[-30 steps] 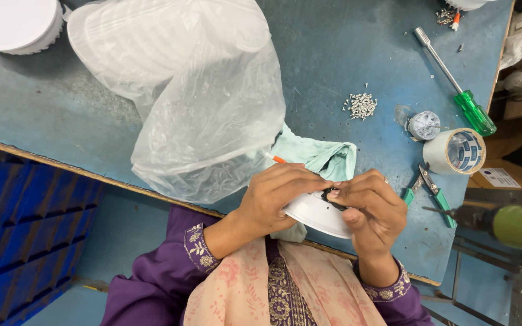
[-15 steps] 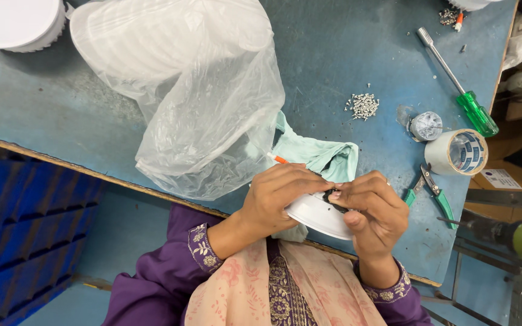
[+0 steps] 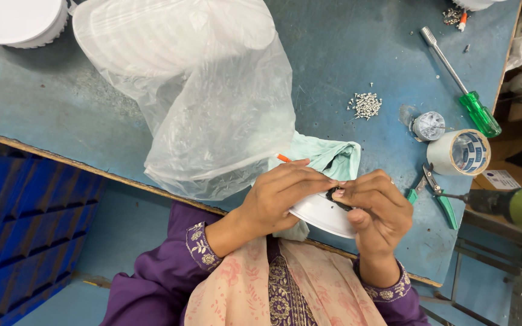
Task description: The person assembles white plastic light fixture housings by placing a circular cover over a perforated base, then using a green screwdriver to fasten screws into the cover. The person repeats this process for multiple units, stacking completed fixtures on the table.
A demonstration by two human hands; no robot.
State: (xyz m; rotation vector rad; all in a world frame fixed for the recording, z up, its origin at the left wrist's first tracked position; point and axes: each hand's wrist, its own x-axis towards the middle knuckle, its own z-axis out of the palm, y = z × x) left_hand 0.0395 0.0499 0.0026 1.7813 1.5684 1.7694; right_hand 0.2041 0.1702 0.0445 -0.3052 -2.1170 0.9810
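Observation:
Both my hands hold a round white plastic disc (image 3: pixel 320 214) at the near edge of the blue table (image 3: pixel 345 66). My left hand (image 3: pixel 282 193) grips its top edge from the left. My right hand (image 3: pixel 374 208) pinches a small black part (image 3: pixel 335 194) against the disc's rim. A pale green cloth (image 3: pixel 332 158) lies just behind my hands, with an orange wire tip (image 3: pixel 283 158) showing beside it. Much of the disc is hidden by my fingers.
A big clear plastic bag (image 3: pixel 212 102) of white discs lies left of centre. To the right are a screw pile (image 3: pixel 366 104), a green-handled screwdriver (image 3: pixel 460 84), a tape roll (image 3: pixel 458 152), green pliers (image 3: pixel 435 192) and a hanging green power driver (image 3: pixel 518 206). Blue crates (image 3: pixel 19 211) stand below left.
My hands stay on the disc with only slight finger shifts. The green power driver at the right has drifted a little within the view.

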